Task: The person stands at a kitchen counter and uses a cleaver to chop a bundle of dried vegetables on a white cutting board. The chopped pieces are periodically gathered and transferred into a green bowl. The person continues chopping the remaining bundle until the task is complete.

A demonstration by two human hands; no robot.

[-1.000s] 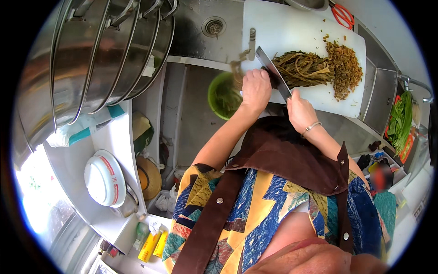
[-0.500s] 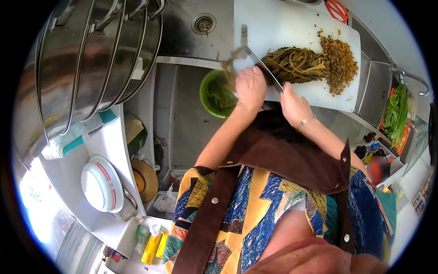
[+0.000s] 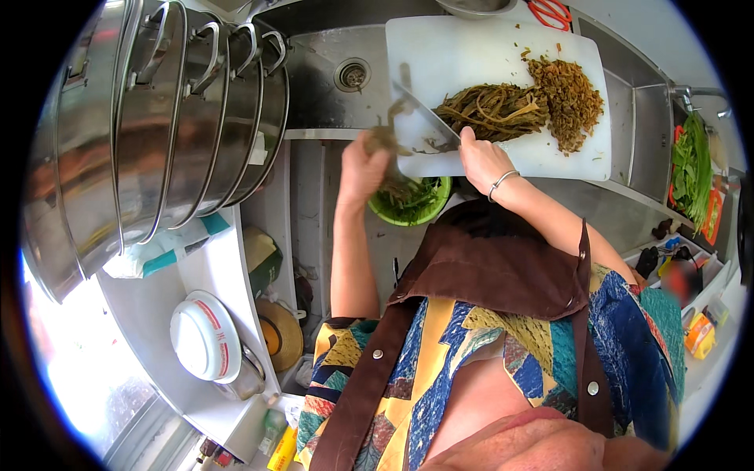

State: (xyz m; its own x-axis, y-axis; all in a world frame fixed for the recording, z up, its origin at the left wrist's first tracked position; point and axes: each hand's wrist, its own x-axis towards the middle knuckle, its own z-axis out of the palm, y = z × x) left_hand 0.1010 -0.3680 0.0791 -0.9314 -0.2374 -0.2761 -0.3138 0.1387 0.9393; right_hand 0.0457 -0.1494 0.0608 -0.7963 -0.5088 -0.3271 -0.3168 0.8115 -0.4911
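A large knife (image 3: 430, 111) lies slanted over the left part of the white cutting board (image 3: 471, 47). My right hand (image 3: 483, 162), with a bangle at the wrist, is closed round its handle. My left hand (image 3: 364, 169) is off the board's left edge, closed on limp brownish-green pickled greens (image 3: 386, 141), blurred by motion. Some strands hang toward a green basin (image 3: 408, 213) with leafy scraps inside, partly hidden under the hand. To the right of the blade is a bundle of long pickled greens (image 3: 493, 112), and past it a heap of chopped greens (image 3: 569, 106).
The board rests over a steel sink with a drain (image 3: 353, 75) to its left. Large steel pots (image 3: 181, 118) stand at the left. Fresh green vegetables (image 3: 691, 173) lie at the right, near a tap (image 3: 695, 93). A metal bowl (image 3: 479, 6) sits beyond the board.
My left hand has moved left, away from the knife and off the board, with greens in it. My right hand still grips the knife. The whole view has shifted somewhat.
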